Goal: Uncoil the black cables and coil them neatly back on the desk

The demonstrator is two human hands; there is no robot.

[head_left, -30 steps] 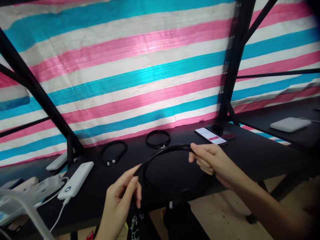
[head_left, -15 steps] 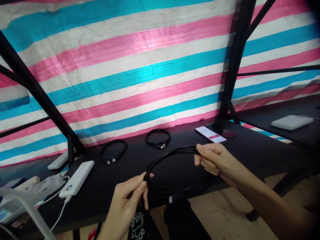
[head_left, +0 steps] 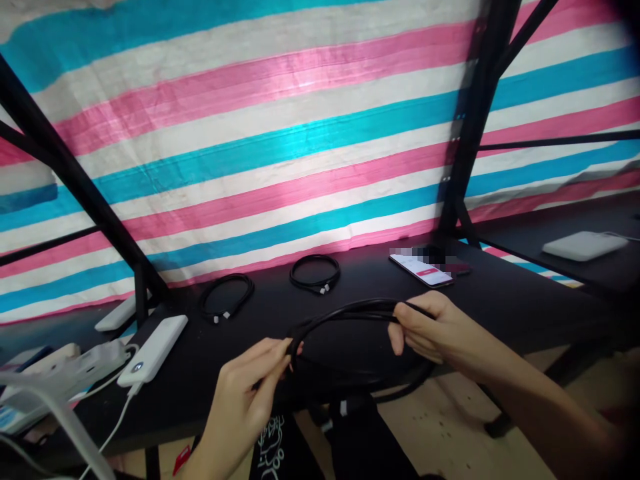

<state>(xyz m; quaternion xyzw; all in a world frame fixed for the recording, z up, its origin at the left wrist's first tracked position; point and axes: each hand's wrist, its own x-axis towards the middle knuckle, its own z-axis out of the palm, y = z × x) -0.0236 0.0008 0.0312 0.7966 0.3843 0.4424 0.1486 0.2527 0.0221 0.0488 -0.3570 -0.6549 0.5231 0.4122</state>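
- A white power strip (head_left: 65, 373) lies at the left end of the surface (head_left: 500, 300), partly out of view.
- Just right of it a white power bank (head_left: 155, 340) lies slantwise near the front-left corner, with a white lead running off its near end and over the front edge.
- A coiled black cord (head_left: 227, 297) lies towards the back edge, left of the middle.
- The left hand (head_left: 250, 393) is held up in front of the front edge, its thumb and fingertips pinching the left side of the black cable (head_left: 350, 308).
- The black cable hangs as a wide loop between the two hands, in the air above the front edge near the middle. Its upper arc is over the surface, and its lower arc and pale plug ends dip below the edge.
- A second coiled cord (head_left: 315, 273) lies close to the back edge, behind the loop and well apart from it.
- The right hand (head_left: 430, 330) has its fingers curled round the right side of the loop, gathering several strands.
- A phone (head_left: 423, 268) with a lit screen lies near the back edge, beyond the right hand.
- A flat white box (head_left: 583, 245) rests on a separate table at the far right.
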